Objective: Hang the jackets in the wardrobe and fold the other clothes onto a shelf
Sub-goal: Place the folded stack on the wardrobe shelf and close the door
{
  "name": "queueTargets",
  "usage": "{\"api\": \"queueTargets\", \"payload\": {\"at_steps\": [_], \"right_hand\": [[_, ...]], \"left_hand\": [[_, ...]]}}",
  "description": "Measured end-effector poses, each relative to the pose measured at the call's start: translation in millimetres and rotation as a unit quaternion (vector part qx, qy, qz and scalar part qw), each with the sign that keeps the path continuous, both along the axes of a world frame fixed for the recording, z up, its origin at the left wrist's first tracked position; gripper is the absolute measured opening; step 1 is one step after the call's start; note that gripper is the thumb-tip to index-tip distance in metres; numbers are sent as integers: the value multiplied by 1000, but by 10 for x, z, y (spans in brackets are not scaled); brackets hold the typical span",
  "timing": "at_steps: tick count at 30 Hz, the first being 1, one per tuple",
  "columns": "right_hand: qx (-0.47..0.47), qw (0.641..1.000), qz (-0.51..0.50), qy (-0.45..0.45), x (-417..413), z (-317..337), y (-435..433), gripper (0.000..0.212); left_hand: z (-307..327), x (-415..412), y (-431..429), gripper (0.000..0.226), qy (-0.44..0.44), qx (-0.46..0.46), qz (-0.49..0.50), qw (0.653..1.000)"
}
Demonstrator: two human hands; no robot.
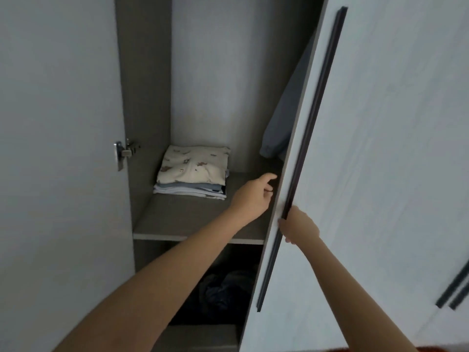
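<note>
Forearms: left forearm (152, 275) and right forearm (342, 288) rise from the bottom edge toward the wardrobe.
Folded stack (193, 171): cream printed piece on top; lies at the back left of the shelf (177, 219); nothing touches it.
Jacket (286, 110): blue, hanging at the right, half hidden by the door (393, 148).
Left grip (253, 193): released, fingers loosely curled, empty; over the shelf, right of the stack, just beside the door's edge.
Right grip (299, 227): clenched round the door's edge, low on the handle (317, 138).
Axis: handle runs steeply, upper right to lower left.
Judgement: next move turns on the door; the right grip already has it, the left is nearer the stack. Swing direction: cannot tell.
Lower compartment: dark clothes (223, 288), heaped.
</note>
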State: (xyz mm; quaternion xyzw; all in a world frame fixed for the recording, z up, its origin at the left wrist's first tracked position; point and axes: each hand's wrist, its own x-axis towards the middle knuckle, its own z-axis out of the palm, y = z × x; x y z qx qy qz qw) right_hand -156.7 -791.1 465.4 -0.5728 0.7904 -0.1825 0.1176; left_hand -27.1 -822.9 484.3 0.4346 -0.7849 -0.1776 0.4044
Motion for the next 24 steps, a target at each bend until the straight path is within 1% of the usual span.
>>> {"api": "queueTargets", "payload": {"at_steps": [1, 3, 4, 5, 7, 8, 9, 10, 12, 13, 14, 15, 16, 17, 18, 19, 20, 21, 22, 23, 24], "right_hand": [[-8, 1000, -5, -23, -7, -109, 24, 34], [-21, 999, 25, -41, 100, -240, 84, 43], [-22, 996, 51, -71, 159, -261, 132, 42], [-20, 987, 81, -140, 314, -295, 203, 35], [-2, 937, 101, -333, 558, -283, 378, 17], [4, 920, 107, -378, 741, -318, 489, 14], [1, 916, 113, -386, 845, -340, 555, 14], [-11, 923, 130, -362, 966, -365, 639, 15], [-44, 932, 176, -315, 1196, -488, 911, 18], [-45, 928, 187, -319, 1290, -514, 1010, 19], [-41, 923, 184, -336, 1436, -612, 1232, 19], [-43, 919, 184, -347, 1534, -644, 1347, 19], [-50, 912, 194, -358, 1617, -699, 1459, 18], [-54, 900, 203, -383, 1738, -732, 1574, 16], [-51, 878, 188, -437, 1895, -799, 1770, 17], [-39, 862, 176, -473, 2004, -818, 1869, 21], [-27, 855, 170, -488, 2103, -874, 1989, 23], [-15, 865, 180, -467, 2190, -921, 2090, 21], [-6, 873, 185, -451, 2280, -980, 2194, 19], [-3, 878, 193, -438, 2372, -1006, 2284, 19], [-9, 877, 200, -438, 2466, -1027, 2370, 20]], "left_hand": [[-93, 96, 93, 43, -11, -17, 7, 1000], [-287, 410, 302, 36, -23, -40, 36, 998], [-396, 542, 399, 34, -30, -39, 45, 998], [-565, 742, 539, 33, -38, -26, 60, 997], [-782, 973, 764, 35, -60, -4, 80, 995], [-883, 1133, 946, 36, -71, 3, 96, 993], [-963, 1193, 1059, 36, -79, 1, 106, 991], [-1013, 1265, 1208, 35, -90, 6, 105, 990], [-1090, 1432, 1628, 34, -133, -6, 77, 988], [-1099, 1482, 1802, 33, -154, -25, 52, 986], [-1144, 1648, 2083, 33, -183, -55, 18, 981], [-1143, 1737, 2278, 32, -207, -115, 0, 971], [-1146, 1820, 2485, 31, -225, -202, -8, 953], [-1127, 1949, 2681, 29, -241, -291, -12, 926], [-1113, 2153, 2937, 26, -253, -374, -13, 892], [-1052, 2286, 3110, 22, -245, -446, 7, 861], [-998, 2426, 3287, 22, -223, -500, 46, 836], [-955, 2566, 3401, 23, -188, -531, 100, 820], [-935, 2716, 3491, 28, -147, -534, 145, 820], [-908, 2849, 3524, 35, -106, -518, 180, 830], [-895, 2978, 3527, 44, -67, -484, 194, 851]]}}
